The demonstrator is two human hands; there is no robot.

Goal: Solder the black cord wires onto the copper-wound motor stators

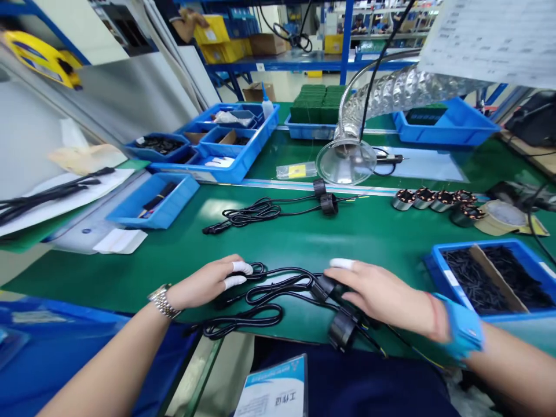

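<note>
Black cords, looped into bundles, lie side by side at the near edge of the green worktop. My left hand point(212, 282), white covers on thumb and forefinger, closes on the looped end of the farthest black cord point(286, 271). At the other end, my right hand point(369, 289) bends its fingers over a black round plastic cap point(322, 288); its fingertips are partly hidden. A second black cap point(343, 330) on a nearer cord sits just below that hand, with thin coloured wires showing. Another nearer looped cord point(243, 321) lies below my left hand.
Farther back lies another looped cord point(252, 213) with two caps. Several copper-wound motor stators point(443, 200) stand at right, behind a blue bin of black pieces point(438, 272). Blue trays point(237, 171) stand back left. A clear fume funnel point(345, 165) hangs over the worktop.
</note>
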